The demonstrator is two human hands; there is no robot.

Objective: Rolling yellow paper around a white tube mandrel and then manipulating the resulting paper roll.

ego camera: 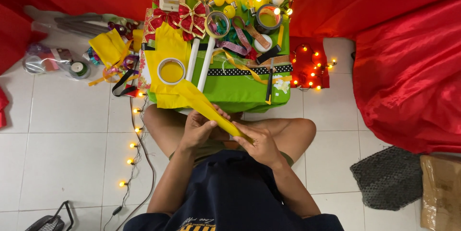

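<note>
Both hands, left hand [198, 129] and right hand [260, 143], pinch a yellow plastic sheet [206, 107] twisted between them. Looks light, limp, slippery; best gripped at the gathered end near the green table [240, 96].

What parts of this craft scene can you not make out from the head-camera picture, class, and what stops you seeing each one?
- Head view: the end of the yellow strip is hidden inside the right hand.
- The left hand grip: its fingertips are curled behind the strip.
- Items at the far end of the green table are cut off by the top edge.
- The brown package is cut off by the right edge.
</note>
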